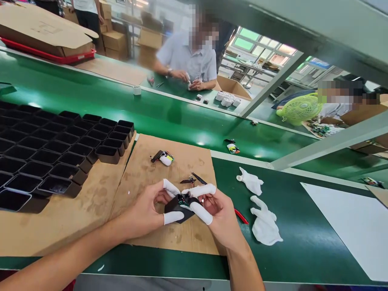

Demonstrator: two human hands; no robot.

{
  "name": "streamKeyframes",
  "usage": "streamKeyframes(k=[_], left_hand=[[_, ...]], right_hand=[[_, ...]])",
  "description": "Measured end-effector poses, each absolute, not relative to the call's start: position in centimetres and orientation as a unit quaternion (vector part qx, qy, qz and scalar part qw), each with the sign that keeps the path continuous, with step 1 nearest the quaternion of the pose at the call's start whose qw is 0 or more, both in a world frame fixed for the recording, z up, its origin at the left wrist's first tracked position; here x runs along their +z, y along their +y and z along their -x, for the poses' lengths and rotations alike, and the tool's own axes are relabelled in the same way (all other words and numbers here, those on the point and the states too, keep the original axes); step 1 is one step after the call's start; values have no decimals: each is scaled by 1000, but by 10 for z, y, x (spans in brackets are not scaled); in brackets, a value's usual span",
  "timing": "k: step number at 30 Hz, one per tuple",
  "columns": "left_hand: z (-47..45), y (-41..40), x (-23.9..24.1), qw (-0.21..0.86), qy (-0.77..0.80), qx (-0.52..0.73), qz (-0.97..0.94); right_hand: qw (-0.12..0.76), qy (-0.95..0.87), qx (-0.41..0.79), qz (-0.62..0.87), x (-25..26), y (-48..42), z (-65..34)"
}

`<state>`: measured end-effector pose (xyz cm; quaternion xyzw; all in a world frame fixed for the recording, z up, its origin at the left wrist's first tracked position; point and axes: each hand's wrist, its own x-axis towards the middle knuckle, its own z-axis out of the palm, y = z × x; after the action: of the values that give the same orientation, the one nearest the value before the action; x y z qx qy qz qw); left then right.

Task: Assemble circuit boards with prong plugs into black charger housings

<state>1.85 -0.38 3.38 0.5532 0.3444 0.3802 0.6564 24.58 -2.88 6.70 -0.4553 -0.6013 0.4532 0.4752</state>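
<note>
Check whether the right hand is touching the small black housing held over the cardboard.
Touching. The head view shows the right hand pinching the black housing between cot-covered thumb and forefinger, with no gap; the left hand grips its other end.

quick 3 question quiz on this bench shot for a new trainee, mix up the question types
1. True or false: the left hand and the right hand both hold the small black part over the cardboard sheet.
2. Multiple choice: what lies on the green mat to the right of the right hand? A) white gloves B) a blue cup C) a hammer
3. Fill in: the trays to the left of the left hand are ___ in colour.

Key: 1 true; 2 A; 3 black.
</note>
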Motion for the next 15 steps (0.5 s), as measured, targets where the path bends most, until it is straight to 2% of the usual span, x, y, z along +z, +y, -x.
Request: streamKeyframes(k=[4, 15], left_hand=[[-19, -2, 29, 622, 354, 400, -572], [-14, 5, 16, 633, 347, 388, -573]], right_hand=[[476, -620, 445, 436, 59, -28, -244], [446, -710, 326, 436, 52, -29, -242]])
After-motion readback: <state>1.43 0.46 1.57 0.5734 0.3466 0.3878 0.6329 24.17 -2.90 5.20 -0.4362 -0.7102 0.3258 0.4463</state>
